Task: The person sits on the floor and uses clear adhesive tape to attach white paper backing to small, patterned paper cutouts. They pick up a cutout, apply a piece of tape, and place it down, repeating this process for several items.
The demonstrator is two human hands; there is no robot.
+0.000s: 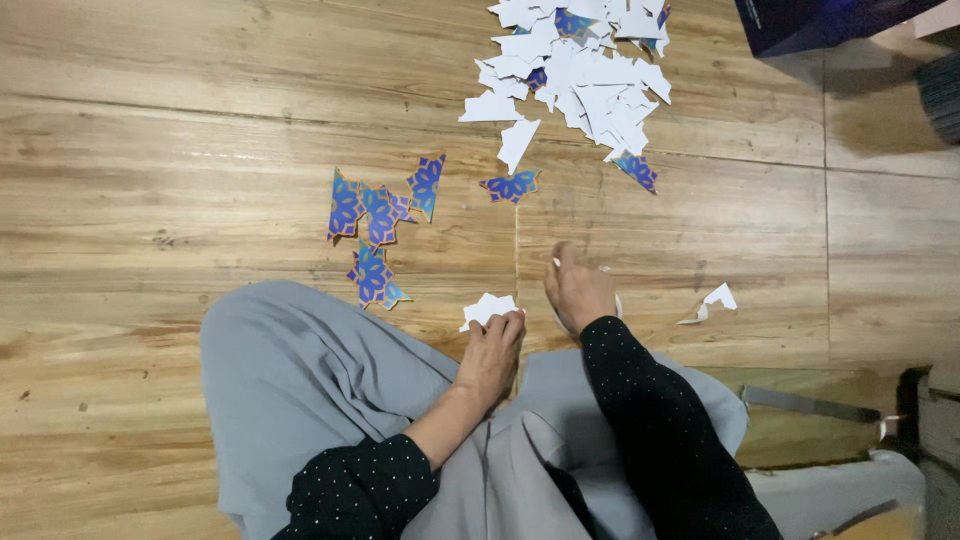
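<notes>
Pinching one white cutout (489,307), the left hand (490,358) fingers grip; right hand (580,292) fingers unclear; five blue cutouts (372,232) nearby.

Pile of white cut paper pieces (575,75) — top cut off by the upper edge; patterned faces mostly turned down or buried, count not tellable.
Dark blue box (820,22) — only a lower corner in view.
Left hand (490,355) — fingertips hide the near edge of a white paper piece (488,306).
Right hand (578,290) — palm and whatever lies under it hidden; grip unclear.
Objects at the right edge (930,400) — cropped, dim, kind not tellable.
</notes>
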